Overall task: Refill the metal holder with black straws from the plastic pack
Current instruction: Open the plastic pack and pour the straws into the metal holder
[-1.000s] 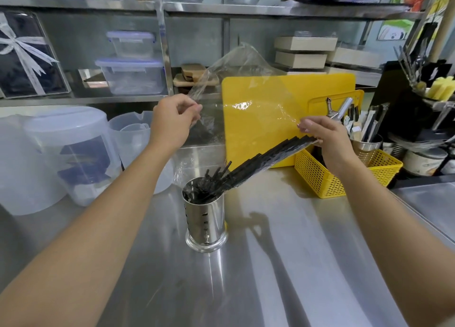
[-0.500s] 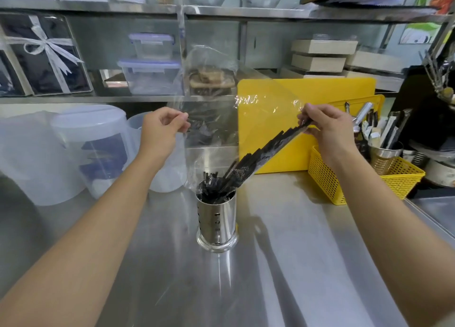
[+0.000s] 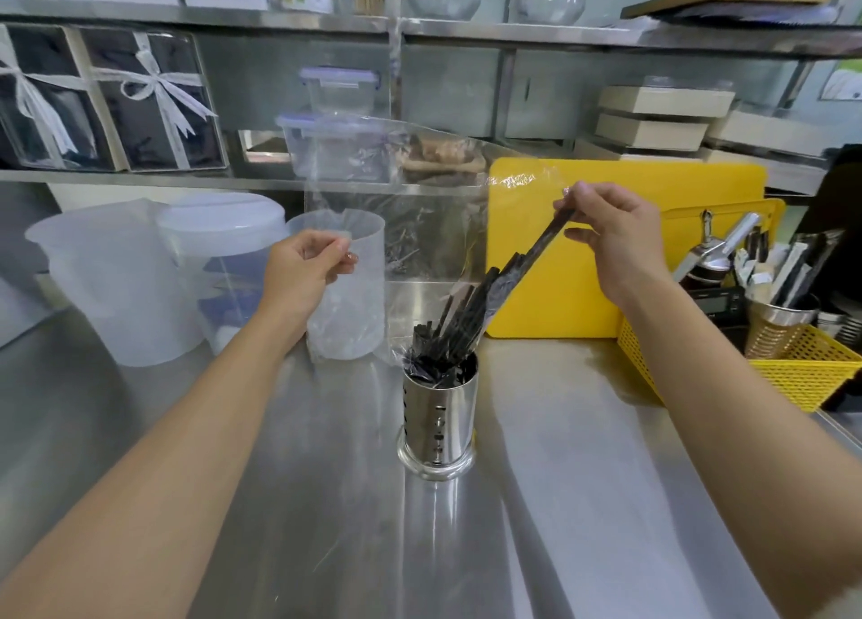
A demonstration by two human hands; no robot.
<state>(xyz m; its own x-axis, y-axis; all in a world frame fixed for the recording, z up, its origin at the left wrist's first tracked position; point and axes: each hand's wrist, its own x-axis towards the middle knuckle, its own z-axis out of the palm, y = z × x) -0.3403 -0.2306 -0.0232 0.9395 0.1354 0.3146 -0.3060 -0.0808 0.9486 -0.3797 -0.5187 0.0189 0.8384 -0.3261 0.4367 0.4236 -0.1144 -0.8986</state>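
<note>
My left hand [image 3: 305, 266] pinching edge of clear plastic pack [image 3: 396, 226]. My right hand [image 3: 611, 231] gripping top ends of black straws [image 3: 490, 301], thumb and fingers closed. Straws leaning into perforated shiny metal cylinder holder [image 3: 438, 413], standing below, between my hands.

Just one view here, a wide-angle head cam looking forward and down over the shiny steel bench [image 3: 583, 502]. Both forearms reach in from the near edge, and steel wall shelves [image 3: 606, 35] fill the far side.
</note>
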